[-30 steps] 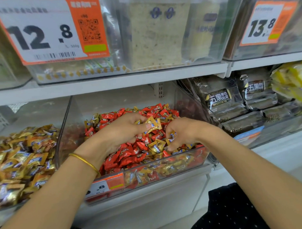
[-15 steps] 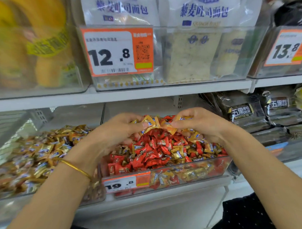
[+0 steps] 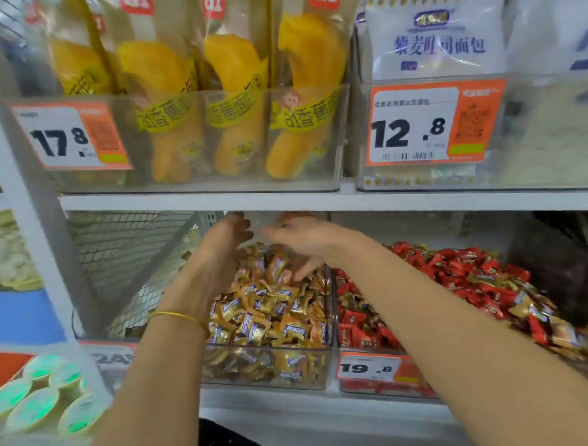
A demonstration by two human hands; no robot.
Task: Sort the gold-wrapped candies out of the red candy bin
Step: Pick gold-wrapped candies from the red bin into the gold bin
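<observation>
The clear bin of gold-wrapped candies (image 3: pixel 267 367) stands at the centre of the lower shelf. Right of it, the red candy bin (image 3: pixel 375 383) carries a 19.8 tag and holds red candies (image 3: pixel 454 270) with a few gold ones (image 3: pixel 522 308) mixed in. Both hands hover over the back of the gold bin, just under the upper shelf. My left hand (image 3: pixel 227 248) has relaxed, loosely spread fingers. My right hand (image 3: pixel 300 239) points left with its fingers spread and thumb down near the pile. I see no candy pinched in either hand; both are motion-blurred.
The upper shelf edge (image 3: pixel 285 203) runs close above the hands, carrying banana bread packs (image 3: pixel 235 101) and bagged bread (image 3: pixel 436 44). A wire mesh divider (image 3: pixel 120 262) stands left of the gold bin. Green-lidded cups (image 3: pixel 35 402) sit at lower left.
Both hands carried pinched gold candies from the red bin leftward to above the gold bin, and their fingers have opened. The view has swung left.
</observation>
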